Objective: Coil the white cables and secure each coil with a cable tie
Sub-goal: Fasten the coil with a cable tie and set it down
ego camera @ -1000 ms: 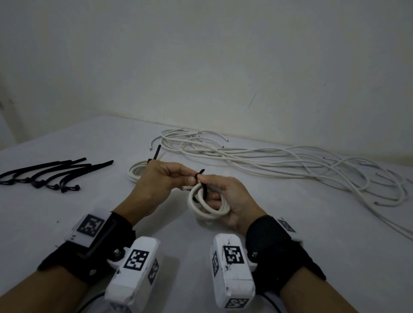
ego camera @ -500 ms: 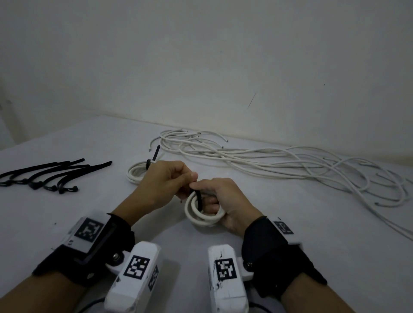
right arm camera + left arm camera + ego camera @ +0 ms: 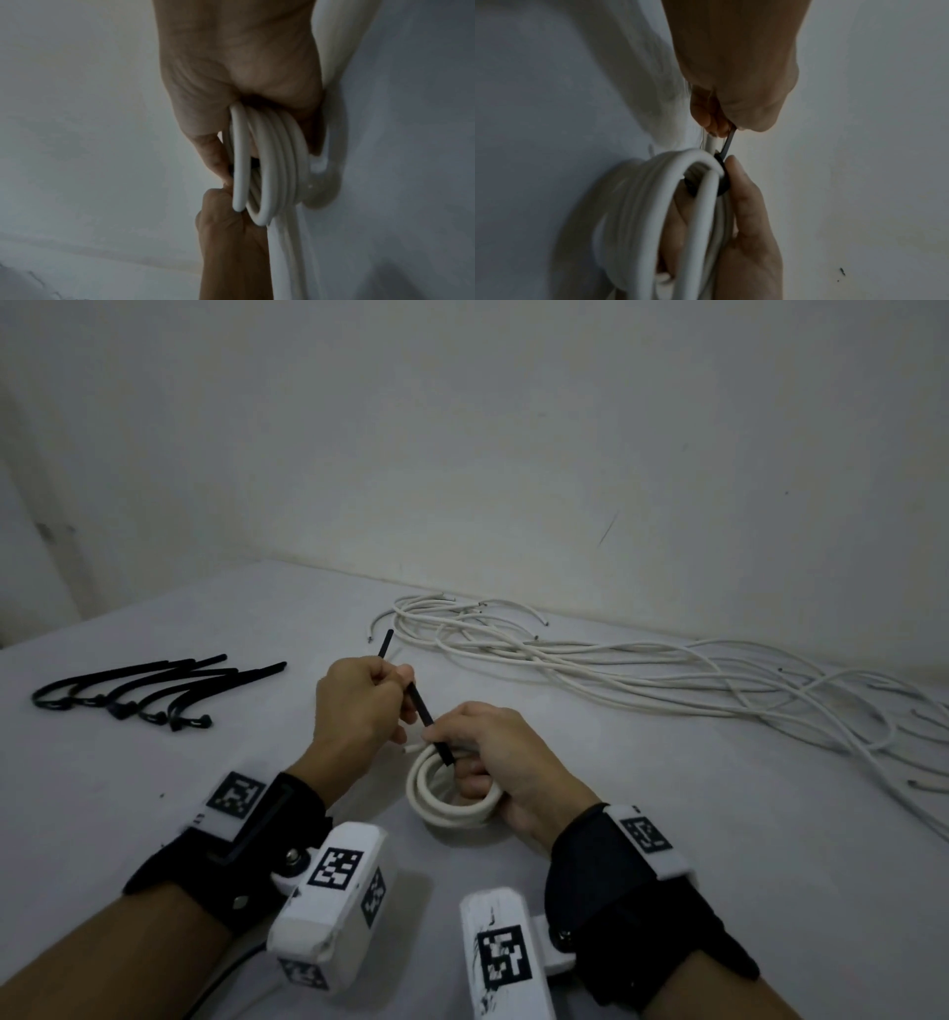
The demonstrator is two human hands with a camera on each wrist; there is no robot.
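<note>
A small white cable coil (image 3: 442,806) stands on the table, gripped by my right hand (image 3: 452,752), whose fingers pass through it. A black cable tie (image 3: 418,706) wraps the coil's top and runs taut up-left into my left hand (image 3: 398,695), which pinches its tail. In the left wrist view my left hand (image 3: 727,123) holds the tie strip (image 3: 729,143) while the right thumb (image 3: 741,182) presses the tie against the coil (image 3: 664,203). The right wrist view shows the coil (image 3: 270,162) in my right hand (image 3: 226,154). A black tie tip (image 3: 385,642) sticks up behind the left hand.
Several spare black ties (image 3: 128,690) lie at the left of the table. A long tangle of loose white cables (image 3: 642,670) stretches along the wall from the middle to the far right. The wall edge is close behind them.
My left hand has pulled the tie's tail up and to the left, away from the coil, so the strip now runs taut. The finished coil behind it is now hidden.
</note>
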